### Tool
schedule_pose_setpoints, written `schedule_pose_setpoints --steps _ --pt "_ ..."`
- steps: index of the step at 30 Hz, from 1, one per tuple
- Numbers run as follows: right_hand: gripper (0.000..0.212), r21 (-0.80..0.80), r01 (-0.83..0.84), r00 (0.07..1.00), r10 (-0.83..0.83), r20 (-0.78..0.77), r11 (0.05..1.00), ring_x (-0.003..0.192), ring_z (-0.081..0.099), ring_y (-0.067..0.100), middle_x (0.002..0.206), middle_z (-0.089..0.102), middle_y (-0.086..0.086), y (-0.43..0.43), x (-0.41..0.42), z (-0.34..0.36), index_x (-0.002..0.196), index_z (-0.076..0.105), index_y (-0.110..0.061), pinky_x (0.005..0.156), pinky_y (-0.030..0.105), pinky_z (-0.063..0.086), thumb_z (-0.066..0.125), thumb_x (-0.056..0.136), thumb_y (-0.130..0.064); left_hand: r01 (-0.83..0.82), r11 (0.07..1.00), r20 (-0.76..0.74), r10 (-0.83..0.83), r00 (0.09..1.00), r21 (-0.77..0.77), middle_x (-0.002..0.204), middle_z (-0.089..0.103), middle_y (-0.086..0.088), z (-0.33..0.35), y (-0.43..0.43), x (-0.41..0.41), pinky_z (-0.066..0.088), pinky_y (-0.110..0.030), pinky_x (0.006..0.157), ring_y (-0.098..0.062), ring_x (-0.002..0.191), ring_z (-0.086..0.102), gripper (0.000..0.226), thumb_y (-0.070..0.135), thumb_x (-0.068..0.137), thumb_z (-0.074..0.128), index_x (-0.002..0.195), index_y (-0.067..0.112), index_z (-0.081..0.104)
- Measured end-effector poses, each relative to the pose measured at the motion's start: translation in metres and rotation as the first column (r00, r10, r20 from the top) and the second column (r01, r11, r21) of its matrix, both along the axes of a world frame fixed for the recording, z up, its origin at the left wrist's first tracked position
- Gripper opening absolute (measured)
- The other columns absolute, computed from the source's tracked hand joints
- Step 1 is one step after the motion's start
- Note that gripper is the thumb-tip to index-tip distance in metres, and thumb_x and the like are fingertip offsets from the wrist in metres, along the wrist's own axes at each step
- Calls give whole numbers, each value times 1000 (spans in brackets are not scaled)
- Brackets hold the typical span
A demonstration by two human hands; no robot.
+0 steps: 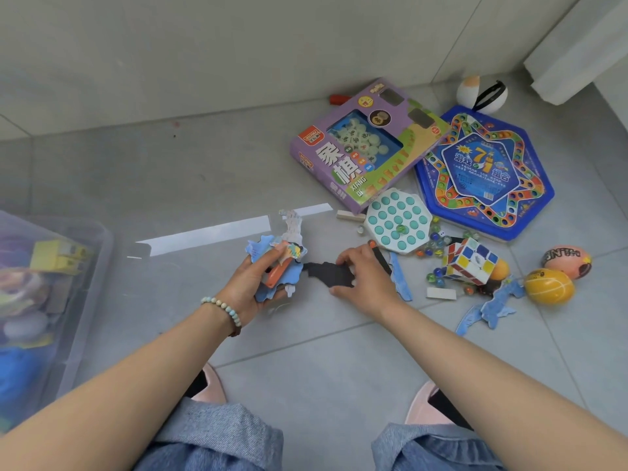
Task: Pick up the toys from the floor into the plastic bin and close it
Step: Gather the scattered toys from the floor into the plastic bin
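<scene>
My left hand (pixel 253 280) grips a bunch of blue puzzle pieces (pixel 261 248) together with an orange piece. My right hand (pixel 365 277) pinches a black puzzle piece (pixel 326 271) lying on the floor. The clear plastic bin (pixel 51 300), partly filled with toys, stands at the far left. Its lid (pixel 217 229) lies flat on the floor in front of my hands. More blue puzzle pieces (pixel 492 305) lie to the right. A Rubik's cube (pixel 470 261), several marbles (pixel 436 241) and a white-teal pop toy (pixel 397 220) sit just beyond my right hand.
A purple chess box (pixel 367 144) and a blue hexagonal game board (pixel 482 171) lie further back on the right. A yellow ball (pixel 548 286), a pink ball (pixel 567 262) and a white ball (pixel 481 93) lie at the right. White blocks (pixel 440 293) lie among the marbles. The wall runs behind.
</scene>
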State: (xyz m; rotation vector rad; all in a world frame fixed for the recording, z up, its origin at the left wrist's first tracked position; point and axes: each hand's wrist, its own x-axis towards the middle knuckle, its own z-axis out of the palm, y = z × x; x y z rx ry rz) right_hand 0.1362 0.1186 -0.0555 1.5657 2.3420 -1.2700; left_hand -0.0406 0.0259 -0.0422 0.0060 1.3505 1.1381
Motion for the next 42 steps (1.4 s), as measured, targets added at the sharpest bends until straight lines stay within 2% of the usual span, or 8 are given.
schedule_pose_setpoints --steps 5,8,10,20,25,30,34,42 --pt "26 -129 267 947 -285 -146 955 69 48 12 79 52 -3 1 -1 1 78 47 -21 64 26 46 72 79 -13 53 998 10 -53 999 38 97 65 -12 4 0 1 58 -30 60 -17 68 65 50 43 72 64 114 15 60" --pt "18 -434 543 623 -692 -366 719 68 58 15 82 61 6 4 -10 25 79 51 -16 54 17 52 63 87 -5 59 995 26 -61 998 75 100 63 -14 6 3 3 54 -28 54 -16 64 65 56 40 78 62 124 10 55" --pt "13 -599 480 499 -761 -415 641 64 64 11 78 67 4 3 -15 41 81 53 -12 55 18 54 60 89 -4 59 994 38 -63 997 92 98 63 -15 8 5 5 53 -26 52 -16 62 65 52 38 85 58 127 8 52" --pt "10 -580 349 711 -612 -347 736 67 67 9 84 67 7 -3 0 50 95 67 -7 57 20 55 65 86 -10 172 978 2 -174 985 116 100 69 -7 14 26 27 56 -32 72 -20 81 65 37 41 82 62 112 19 64" --pt "22 -106 679 704 -686 -183 726 82 59 16 93 63 4 10 57 27 97 65 -12 54 16 44 74 79 -21 148 984 31 -152 988 104 102 69 -5 8 32 35 58 -31 73 -18 80 68 35 36 86 61 116 19 63" --pt "45 -65 671 735 -674 -73 738 81 51 8 117 48 5 8 51 8 114 56 -8 51 1 39 76 77 -25 153 982 35 -158 987 112 109 69 -8 3 30 39 57 -34 79 -20 85 68 37 35 87 59 120 17 60" --pt "43 46 663 743 -664 81 748 108 52 22 117 49 3 20 32 -10 102 55 -16 90 33 47 78 71 -36 140 986 44 -144 989 95 106 70 -8 2 29 40 59 -32 75 -19 82 69 38 37 80 62 115 20 62" --pt "34 129 590 798 -600 58 797 102 54 21 105 58 -1 9 39 -14 93 53 -22 94 41 43 78 72 -32 127 986 41 -132 990 108 98 72 -2 0 26 38 59 -28 72 -14 78 70 24 33 88 57 107 21 63"
